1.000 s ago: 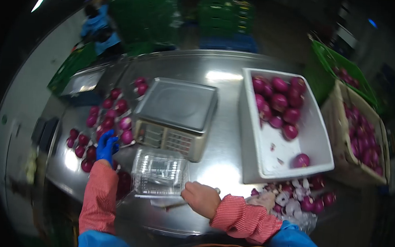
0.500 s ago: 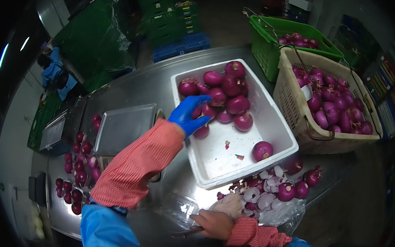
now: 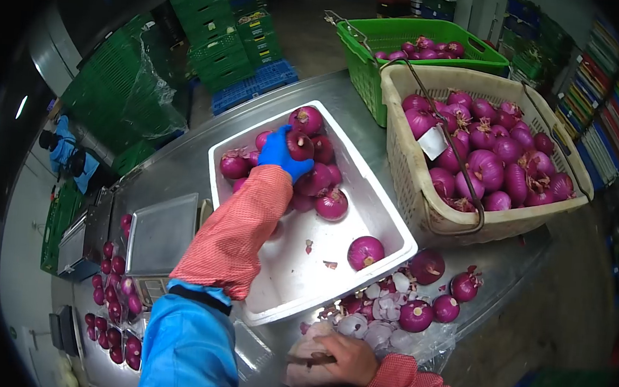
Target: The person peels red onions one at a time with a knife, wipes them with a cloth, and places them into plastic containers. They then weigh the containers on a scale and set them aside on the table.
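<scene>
My left hand [image 3: 283, 156], in a blue glove, reaches into the white foam box [image 3: 293, 305]. Its fingers and thumb are closed around a red onion [image 3: 300, 146] at the top of the heap. More onions lie around it, and a single onion [image 3: 366, 253] sits apart in the box's near right corner. My bare right hand [image 3: 352, 360] grips a small knife [image 3: 313, 360] by the table's near edge; its handle is mostly hidden. Below that hand lies a pale, crumpled thing, perhaps a cloth or glove [image 3: 306, 347]. Onion trimmings [image 3: 385, 309] are piled close by.
A cream basket [image 3: 423, 224] full of onions stands at the right, a green basket [image 3: 366, 71] behind it. On the left are a metal scale [image 3: 163, 236] and packed onions [image 3: 115, 309]. Loose onions [image 3: 416, 315] lie before the box. Another person [image 3: 73, 149] is far left.
My left hand has moved deeper into the heap and closed on an onion. My right hand stays low with the knife, its blade now over the pale thing. The view has shifted right.
</scene>
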Demonstrator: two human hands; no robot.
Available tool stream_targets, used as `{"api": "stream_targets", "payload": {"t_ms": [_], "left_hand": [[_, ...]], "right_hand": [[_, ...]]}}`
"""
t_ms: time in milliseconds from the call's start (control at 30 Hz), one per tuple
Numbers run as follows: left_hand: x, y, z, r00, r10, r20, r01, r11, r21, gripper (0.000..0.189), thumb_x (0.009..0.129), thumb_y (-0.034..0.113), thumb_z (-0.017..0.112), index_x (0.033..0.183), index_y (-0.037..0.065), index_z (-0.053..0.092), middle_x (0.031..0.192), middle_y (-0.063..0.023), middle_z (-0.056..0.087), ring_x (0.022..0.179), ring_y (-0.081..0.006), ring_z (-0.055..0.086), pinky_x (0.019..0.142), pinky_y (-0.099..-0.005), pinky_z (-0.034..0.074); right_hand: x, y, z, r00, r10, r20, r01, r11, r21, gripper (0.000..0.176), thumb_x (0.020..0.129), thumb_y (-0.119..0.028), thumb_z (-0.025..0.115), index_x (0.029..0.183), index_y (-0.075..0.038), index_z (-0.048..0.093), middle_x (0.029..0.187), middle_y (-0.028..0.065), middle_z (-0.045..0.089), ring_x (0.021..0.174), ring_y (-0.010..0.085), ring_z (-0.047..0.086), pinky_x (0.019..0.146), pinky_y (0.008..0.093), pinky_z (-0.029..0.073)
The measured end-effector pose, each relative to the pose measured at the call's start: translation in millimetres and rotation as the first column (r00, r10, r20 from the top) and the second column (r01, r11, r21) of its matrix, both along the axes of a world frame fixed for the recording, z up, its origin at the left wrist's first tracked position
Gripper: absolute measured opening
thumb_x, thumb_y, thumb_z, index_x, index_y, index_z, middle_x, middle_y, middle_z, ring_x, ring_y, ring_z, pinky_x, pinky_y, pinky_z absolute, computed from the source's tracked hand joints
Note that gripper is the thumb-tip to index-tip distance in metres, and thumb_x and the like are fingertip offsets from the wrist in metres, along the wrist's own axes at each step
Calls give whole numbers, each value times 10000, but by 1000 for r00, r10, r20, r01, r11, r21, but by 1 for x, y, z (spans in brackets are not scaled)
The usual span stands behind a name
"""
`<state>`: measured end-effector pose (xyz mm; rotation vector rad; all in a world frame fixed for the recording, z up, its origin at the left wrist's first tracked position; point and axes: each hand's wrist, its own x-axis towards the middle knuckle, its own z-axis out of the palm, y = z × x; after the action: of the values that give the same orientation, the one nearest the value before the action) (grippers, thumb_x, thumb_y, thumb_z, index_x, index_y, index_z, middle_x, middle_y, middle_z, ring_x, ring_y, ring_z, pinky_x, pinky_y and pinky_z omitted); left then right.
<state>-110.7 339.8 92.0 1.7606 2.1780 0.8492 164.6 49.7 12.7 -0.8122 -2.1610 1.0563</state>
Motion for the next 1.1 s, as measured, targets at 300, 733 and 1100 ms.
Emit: {"api": "stream_targets", "payload": {"t_ms": [300,733,1100], "left_hand": [[18,-167,57,429,-400,810,479,861,171,818,688,122,853,1396,84,444,1362,-104,489,1259,-235,494,1090,-375,396],[87,-314,47,490,-362,793,579,815,14,876,658,186,882,1385,61,409,1322,-117,540,1213,-222,543,1037,-363,448],[95,-323,8,327,-276,904,469,878,98,768,815,269,775,1435,67,367,1375,-118,488,1282,-247,485,1060,-390,432]], "right_hand": [[40,57,66,949,-307,-69,291,940,-179,178,929,-87,547,1057,-10,642,909,162,626,808,315,634,722,371,501],[25,34,115,951,-264,160,102,758,644,305,781,-74,601,1084,-57,632,756,52,535,648,205,619,545,341,503],[49,13,90,981,-164,-103,184,957,225,493,826,-173,695,1284,-57,555,854,93,602,638,222,596,565,310,477]]}}
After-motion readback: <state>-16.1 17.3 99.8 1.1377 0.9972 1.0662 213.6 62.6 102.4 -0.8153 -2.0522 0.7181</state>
